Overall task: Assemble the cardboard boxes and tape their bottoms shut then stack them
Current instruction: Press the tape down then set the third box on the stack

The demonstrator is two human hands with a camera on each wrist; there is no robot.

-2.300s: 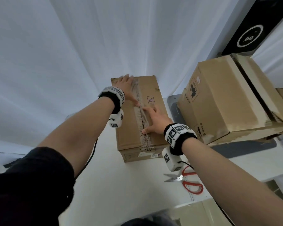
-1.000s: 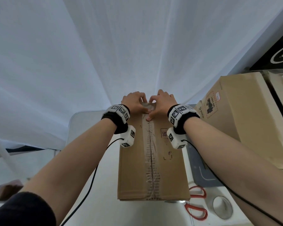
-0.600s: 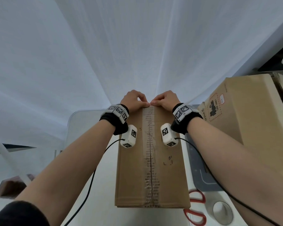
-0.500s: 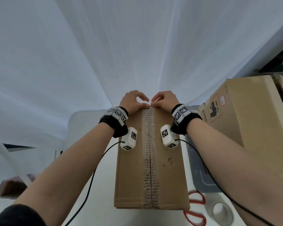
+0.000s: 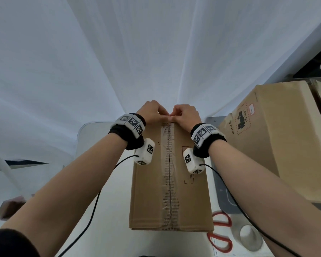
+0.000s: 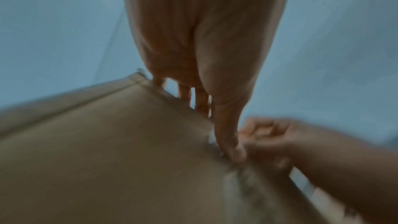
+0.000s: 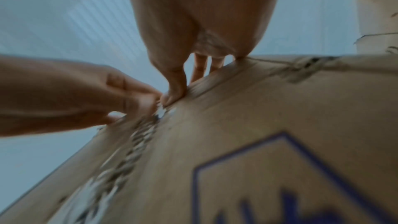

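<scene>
A brown cardboard box (image 5: 150, 191) lies flat side up on the white table (image 5: 100, 201). A strip of clear tape (image 5: 169, 173) runs along its middle seam. Both hands are at the box's far edge. My left hand (image 5: 151, 112) has its thumb (image 6: 228, 135) on the tape end, and its fingers curl down over the far side. My right hand (image 5: 185, 115) mirrors it, thumb (image 7: 175, 81) pressing on the same spot and fingers hooked over the edge. The two thumbs touch each other. The far face of the box is hidden.
A larger taped cardboard box (image 5: 278, 141) stands close on the right. Red-handled scissors (image 5: 220, 236) and a tape roll (image 5: 248, 238) lie near the box's near right corner, beside a grey mat (image 5: 222, 193). White curtain hangs behind the table.
Both hands slid from the middle of the seam to the box's far edge. Over the last half second they stay there, thumbs drawn together on the tape end.
</scene>
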